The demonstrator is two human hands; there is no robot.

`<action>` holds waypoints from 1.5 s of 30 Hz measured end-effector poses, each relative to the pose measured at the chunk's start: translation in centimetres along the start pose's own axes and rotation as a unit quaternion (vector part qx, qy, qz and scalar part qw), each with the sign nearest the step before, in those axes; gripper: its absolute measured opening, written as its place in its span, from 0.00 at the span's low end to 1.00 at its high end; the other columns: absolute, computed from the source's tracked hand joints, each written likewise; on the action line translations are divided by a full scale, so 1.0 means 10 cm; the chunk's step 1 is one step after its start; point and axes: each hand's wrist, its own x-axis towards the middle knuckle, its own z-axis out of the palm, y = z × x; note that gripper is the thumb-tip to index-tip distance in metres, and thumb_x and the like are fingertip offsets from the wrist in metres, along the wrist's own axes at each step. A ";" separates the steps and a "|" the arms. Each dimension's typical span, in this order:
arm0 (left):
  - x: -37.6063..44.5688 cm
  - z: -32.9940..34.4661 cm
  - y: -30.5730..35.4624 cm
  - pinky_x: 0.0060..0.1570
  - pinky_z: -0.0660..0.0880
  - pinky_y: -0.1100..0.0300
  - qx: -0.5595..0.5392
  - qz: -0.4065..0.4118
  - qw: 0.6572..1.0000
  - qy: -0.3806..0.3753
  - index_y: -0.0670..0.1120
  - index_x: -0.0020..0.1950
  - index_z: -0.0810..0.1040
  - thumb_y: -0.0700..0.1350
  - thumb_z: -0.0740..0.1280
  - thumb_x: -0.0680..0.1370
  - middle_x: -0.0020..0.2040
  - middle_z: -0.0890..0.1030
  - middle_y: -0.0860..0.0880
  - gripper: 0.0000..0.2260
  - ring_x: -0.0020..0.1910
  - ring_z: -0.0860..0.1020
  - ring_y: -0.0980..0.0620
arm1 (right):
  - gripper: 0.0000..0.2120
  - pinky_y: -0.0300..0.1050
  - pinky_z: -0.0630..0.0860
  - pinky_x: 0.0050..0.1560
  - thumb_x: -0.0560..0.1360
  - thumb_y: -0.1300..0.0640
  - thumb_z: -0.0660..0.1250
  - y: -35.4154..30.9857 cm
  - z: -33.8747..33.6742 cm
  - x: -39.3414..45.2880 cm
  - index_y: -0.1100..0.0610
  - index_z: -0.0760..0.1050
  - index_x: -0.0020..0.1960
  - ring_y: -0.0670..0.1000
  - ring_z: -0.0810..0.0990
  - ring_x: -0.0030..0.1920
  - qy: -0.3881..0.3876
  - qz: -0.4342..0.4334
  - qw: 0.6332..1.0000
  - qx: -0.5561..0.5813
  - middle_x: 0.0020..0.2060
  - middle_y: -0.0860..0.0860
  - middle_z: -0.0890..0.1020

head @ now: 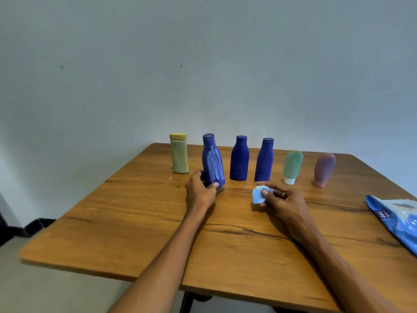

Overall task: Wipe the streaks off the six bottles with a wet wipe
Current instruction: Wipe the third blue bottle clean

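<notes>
While my left hand (200, 188) grips the base of the dark blue plastic bottle with white streaks (213, 160), tilting it slightly, my right hand (279, 196) rests on the brown wooden table (135, 211) with its fingers curled round a crumpled pale blue wet wipe (259, 194). That streaked bottle is second from the left in a row of six along the far side of the table. To its left stands a pale yellow flat-sided bottle with a yellow cap (179, 153). To its right stand a second dark blue bottle (239, 158) and a third dark blue bottle (265, 160), both upright with no streaks that I can see. Further right a soft green tube standing on its white cap (292, 167) and a mauve tube standing on its pink cap (323, 169) close the row. The wipe lies just in front of the third blue bottle, not touching it. A shiny blue wipes packet (397, 220) lies at the right edge of the table, well apart from the bottles
</notes>
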 end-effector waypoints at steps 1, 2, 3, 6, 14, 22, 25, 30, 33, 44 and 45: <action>-0.06 -0.01 0.01 0.59 0.78 0.55 0.002 0.004 1.000 -0.011 0.44 0.69 0.75 0.40 0.76 0.74 0.65 0.80 0.48 0.24 0.60 0.79 0.50 | 0.11 0.39 0.80 0.46 0.79 0.60 0.70 -0.01 0.01 -0.03 0.51 0.84 0.59 0.46 0.85 0.41 -0.006 -0.003 1.000 -0.013 0.49 0.50 0.87; -0.13 -0.03 0.03 0.58 0.77 0.57 0.001 0.008 1.000 -0.023 0.44 0.69 0.75 0.40 0.76 0.74 0.65 0.79 0.48 0.25 0.60 0.79 0.51 | 0.11 0.42 0.82 0.48 0.78 0.60 0.71 -0.03 0.02 -0.07 0.50 0.84 0.58 0.47 0.85 0.43 -0.008 0.000 1.000 -0.012 0.49 0.49 0.87; -0.20 -0.04 0.04 0.57 0.76 0.60 -0.006 0.014 0.999 -0.039 0.44 0.69 0.75 0.40 0.76 0.74 0.65 0.80 0.48 0.24 0.60 0.79 0.52 | 0.11 0.43 0.82 0.49 0.77 0.61 0.72 -0.05 0.03 -0.11 0.50 0.85 0.58 0.48 0.86 0.46 -0.005 0.005 1.000 -0.003 0.49 0.49 0.87; -0.40 -0.06 0.07 0.60 0.76 0.59 -0.038 0.021 0.996 -0.082 0.43 0.71 0.74 0.39 0.76 0.74 0.66 0.79 0.47 0.26 0.62 0.78 0.52 | 0.10 0.40 0.82 0.48 0.77 0.60 0.72 -0.09 0.05 -0.22 0.53 0.85 0.58 0.48 0.87 0.49 0.005 -0.008 1.000 0.006 0.48 0.49 0.88; -0.67 -0.08 0.14 0.62 0.79 0.51 -0.098 0.023 0.986 -0.136 0.44 0.70 0.76 0.37 0.75 0.74 0.61 0.83 0.48 0.24 0.58 0.82 0.54 | 0.10 0.34 0.78 0.53 0.79 0.59 0.69 -0.15 0.05 -0.38 0.50 0.84 0.57 0.39 0.82 0.55 -0.012 -0.079 0.992 -0.096 0.52 0.42 0.86; -0.69 -0.10 0.15 0.61 0.78 0.57 -0.078 0.031 0.984 -0.157 0.43 0.70 0.75 0.39 0.74 0.75 0.64 0.82 0.47 0.23 0.61 0.80 0.54 | 0.15 0.32 0.79 0.52 0.71 0.58 0.78 -0.16 0.08 -0.37 0.52 0.84 0.57 0.37 0.83 0.51 -0.001 -0.114 0.983 -0.142 0.50 0.43 0.85; -0.70 -0.08 0.15 0.63 0.77 0.56 -0.067 0.047 0.977 -0.195 0.44 0.70 0.75 0.39 0.74 0.75 0.65 0.81 0.47 0.24 0.62 0.80 0.53 | 0.14 0.35 0.81 0.51 0.70 0.57 0.78 -0.14 0.09 -0.38 0.55 0.84 0.55 0.40 0.85 0.49 0.063 -0.162 0.978 -0.113 0.48 0.46 0.87; -0.71 -0.06 0.18 0.62 0.76 0.59 -0.045 0.072 0.968 -0.235 0.45 0.71 0.74 0.39 0.74 0.75 0.65 0.80 0.48 0.24 0.63 0.78 0.54 | 0.12 0.41 0.83 0.50 0.72 0.58 0.77 -0.13 0.10 -0.36 0.58 0.85 0.55 0.45 0.86 0.49 0.100 -0.186 0.976 -0.059 0.48 0.49 0.87; -0.71 -0.08 0.17 0.65 0.76 0.52 -0.051 0.062 0.971 -0.224 0.47 0.71 0.74 0.39 0.73 0.76 0.65 0.81 0.49 0.24 0.63 0.78 0.54 | 0.12 0.44 0.83 0.50 0.72 0.55 0.77 -0.11 0.09 -0.35 0.57 0.85 0.54 0.45 0.87 0.49 0.061 -0.157 0.984 -0.065 0.48 0.48 0.88; -0.72 -0.09 0.15 0.61 0.76 0.59 -0.023 0.078 0.974 -0.212 0.46 0.71 0.74 0.39 0.74 0.75 0.65 0.80 0.50 0.25 0.62 0.78 0.56 | 0.10 0.30 0.78 0.46 0.70 0.56 0.78 -0.09 0.05 -0.34 0.55 0.85 0.51 0.38 0.84 0.47 0.021 -0.114 0.986 -0.120 0.45 0.45 0.87; -0.72 -0.07 0.15 0.61 0.76 0.60 -0.016 0.080 0.974 -0.212 0.47 0.71 0.74 0.39 0.74 0.75 0.64 0.81 0.51 0.24 0.62 0.78 0.56 | 0.11 0.31 0.79 0.47 0.71 0.56 0.78 -0.09 0.07 -0.33 0.56 0.85 0.52 0.38 0.84 0.46 0.041 -0.127 0.984 -0.116 0.44 0.45 0.87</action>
